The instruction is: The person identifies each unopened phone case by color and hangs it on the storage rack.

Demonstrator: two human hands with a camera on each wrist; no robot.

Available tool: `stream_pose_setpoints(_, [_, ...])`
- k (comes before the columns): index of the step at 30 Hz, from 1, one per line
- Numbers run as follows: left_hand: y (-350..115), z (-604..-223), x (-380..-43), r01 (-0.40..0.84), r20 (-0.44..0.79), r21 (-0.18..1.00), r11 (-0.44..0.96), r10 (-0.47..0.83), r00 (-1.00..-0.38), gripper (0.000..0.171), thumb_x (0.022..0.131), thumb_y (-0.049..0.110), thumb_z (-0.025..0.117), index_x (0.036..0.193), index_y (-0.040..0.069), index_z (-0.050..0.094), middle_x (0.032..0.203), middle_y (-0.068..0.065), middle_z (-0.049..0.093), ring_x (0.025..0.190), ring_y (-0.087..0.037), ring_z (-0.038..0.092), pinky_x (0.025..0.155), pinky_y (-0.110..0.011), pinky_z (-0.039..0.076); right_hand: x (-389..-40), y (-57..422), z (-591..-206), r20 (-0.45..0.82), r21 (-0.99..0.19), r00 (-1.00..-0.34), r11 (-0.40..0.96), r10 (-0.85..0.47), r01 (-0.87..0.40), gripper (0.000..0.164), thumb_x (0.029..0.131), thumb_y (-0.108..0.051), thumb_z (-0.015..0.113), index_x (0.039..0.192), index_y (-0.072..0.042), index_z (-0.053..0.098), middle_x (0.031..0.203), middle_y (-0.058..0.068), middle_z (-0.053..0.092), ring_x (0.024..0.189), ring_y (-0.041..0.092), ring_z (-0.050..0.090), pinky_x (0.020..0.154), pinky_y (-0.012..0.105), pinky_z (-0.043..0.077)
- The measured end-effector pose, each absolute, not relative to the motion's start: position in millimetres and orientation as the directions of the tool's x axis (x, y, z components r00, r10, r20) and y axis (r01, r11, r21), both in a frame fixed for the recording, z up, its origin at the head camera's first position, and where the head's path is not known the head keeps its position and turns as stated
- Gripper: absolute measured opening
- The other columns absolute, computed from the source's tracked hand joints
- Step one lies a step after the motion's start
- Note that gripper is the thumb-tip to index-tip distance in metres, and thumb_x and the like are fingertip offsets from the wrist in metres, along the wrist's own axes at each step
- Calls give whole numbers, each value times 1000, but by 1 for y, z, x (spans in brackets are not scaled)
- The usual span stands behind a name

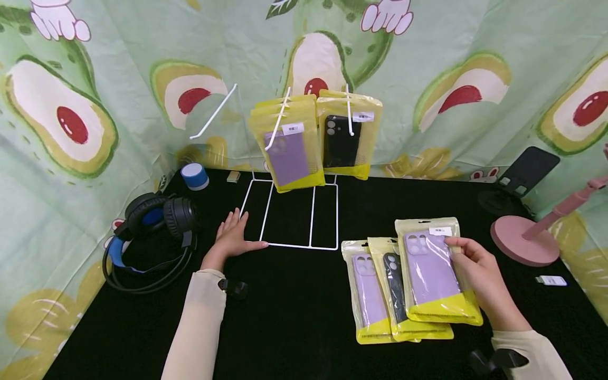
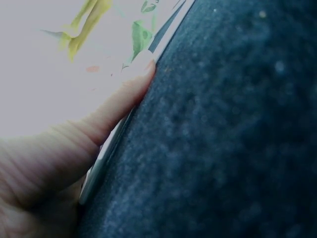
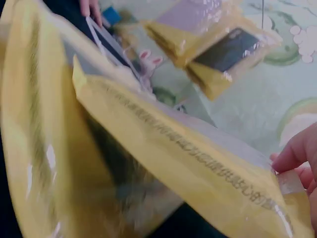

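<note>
The right hand pinches the right edge of a yellow-bordered clear plastic pouch with a lilac phone case inside, thumb on its face and fingers behind, holding it tilted above the black cloth table, its lower part overlapping two more yellow pouches, one lilac and one dark, lying side by side. The left hand lies flat and spread on the cloth, thumb touching the front left corner of the white wire display rack's base. On the rack's prongs hang a stack of lilac-case pouches and a black-case pouch beside it. To hang the held pouch well, I judge it best to keep the rack steadied, grip near the top, and line the hanging hole up squarely with the matching lilac prong
</note>
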State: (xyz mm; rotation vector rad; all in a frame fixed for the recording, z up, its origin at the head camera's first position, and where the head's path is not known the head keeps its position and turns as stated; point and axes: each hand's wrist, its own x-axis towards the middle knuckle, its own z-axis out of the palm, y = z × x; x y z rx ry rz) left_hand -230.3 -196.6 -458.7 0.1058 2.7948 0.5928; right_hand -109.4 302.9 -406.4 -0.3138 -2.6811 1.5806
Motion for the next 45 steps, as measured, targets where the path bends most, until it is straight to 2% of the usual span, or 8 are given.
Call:
stream_pose_setpoints(4, [-196,-459,-231,14,-253,418,908,131,-958,113,75,61,69,151,1,11,156,-22,-6,143,-38,-9,113,-55,-4,-113,290,-401,-11,-912,-986,403,165,78,22,98,-17,46,117,-16,58,94,-4,48,85,14,42,68,19,41])
stream_pose_setpoints(7, [-196,-459,-230,12,-256,421,907,131,-958,113,74,61,69,151,1,11,156,-22,-7,143,-38,-9,113,-55,-4,-116,275,-397,30,-936,-989,351,147,23,20,98,-13,47,114,-15,60,95,-8,51,85,13,44,70,19,42])
stream_pose_setpoints(15, [-196,-459,-228,12,-261,416,909,131,-956,113,75,61,69,151,2,11,156,-22,-7,143,-38,-10,113,-55,-5,-131,224,-384,99,-971,-995,222,19,-93,18,95,-6,50,110,-4,59,100,-2,54,83,13,51,67,21,49])
stream_pose_setpoints(21, [-197,-460,-229,19,-257,411,911,136,-957,112,75,60,69,151,1,11,156,-22,-7,143,-38,-9,113,-55,-4,-143,175,-370,194,-974,-976,96,-101,-203,17,94,-3,49,107,0,60,96,-1,58,78,16,50,66,21,44])
stream_pose_setpoints(29, [-199,-461,-230,58,-226,438,897,172,-959,111,75,58,70,150,0,12,156,-23,-6,143,-38,-8,112,-56,-3,-149,116,-327,359,-933,-915,-103,-184,-346,19,90,4,51,99,-7,63,89,2,57,72,15,48,64,22,41])
stream_pose_setpoints(36, [-201,-461,-231,74,-218,462,884,194,-956,111,76,59,69,151,0,12,156,-22,-6,143,-38,-9,112,-56,-3,-153,83,-302,447,-893,-867,-160,-218,-420,15,90,5,50,102,10,57,92,3,55,73,16,46,64,22,39])
stream_pose_setpoints(41, [-200,-459,-230,70,-225,471,879,197,-954,108,77,55,70,151,1,12,156,-22,-6,143,-37,-9,113,-54,-3,-165,71,-299,482,-874,-854,-171,-195,-454,17,89,6,49,102,11,58,90,3,55,70,16,38,63,23,32])
stream_pose_setpoints(45, [-200,-461,-230,57,-235,466,883,185,-954,111,76,59,69,151,1,11,156,-22,-7,143,-37,-10,113,-55,-4,-178,65,-303,460,-885,-871,-163,-171,-435,17,88,6,49,102,10,59,87,2,54,69,15,35,64,23,30])
